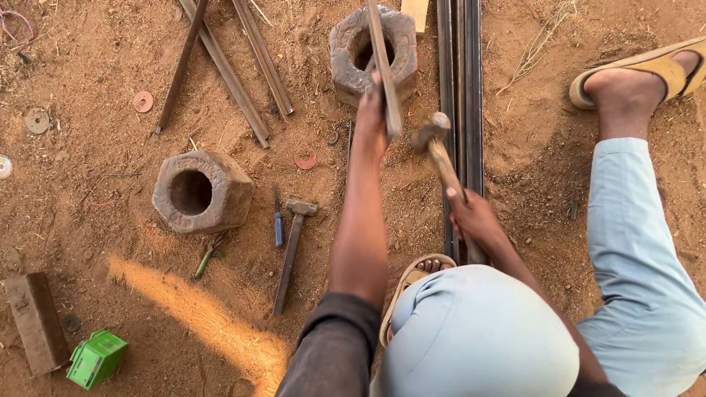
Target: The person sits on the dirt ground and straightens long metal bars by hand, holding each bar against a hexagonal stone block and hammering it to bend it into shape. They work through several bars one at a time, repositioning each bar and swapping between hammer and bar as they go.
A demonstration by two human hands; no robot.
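My left hand (370, 117) is closed round a flat metal bar (384, 70), keeping it slanted with its far end over the hexagonal iron block (371, 55) so the block backs it. My right hand (474, 217) grips the hammer (441, 158), its head just beside the bar. Long steel rods (460, 73) lie alongside on red dirt (110, 184); a second hammer (290, 254) rests near another block (202, 191)

My single head camera looks steeply down from close above my knees, onto reddish-brown dirt ground (110, 220) around my arms.
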